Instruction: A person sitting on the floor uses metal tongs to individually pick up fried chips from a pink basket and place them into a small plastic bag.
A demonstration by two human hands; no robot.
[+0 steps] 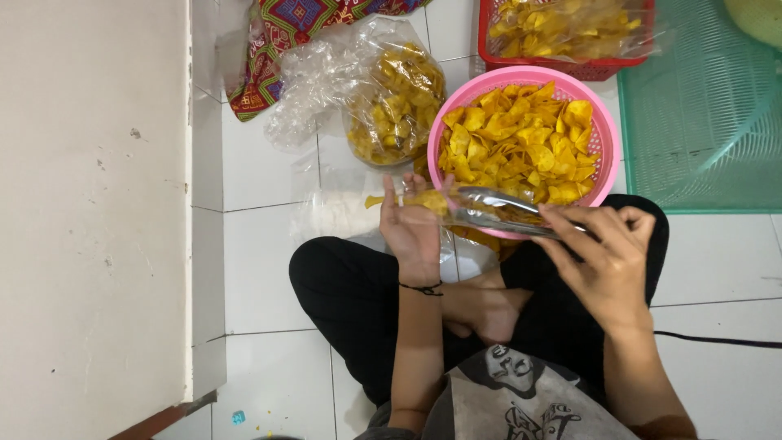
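Observation:
My left hand [411, 232] holds a small clear plastic bag [456, 213] by its mouth, with a few yellow chips [423, 199] inside. In my right hand [607, 257] are metal tongs [498, 210], whose tips reach into the bag. Both hands hover over the near rim of a round pink basket [604, 138] heaped with yellow chips [521, 143]. I sit cross-legged on the white tiled floor, in black trousers [342, 285].
A large clear bag of chips [395, 102] lies left of the pink basket, with loose plastic around it. A red basket [570, 65] of bagged chips stands behind. A green mesh tray [709, 114] lies right, a patterned cloth [285, 33] far left, a white wall [90, 204] beside me.

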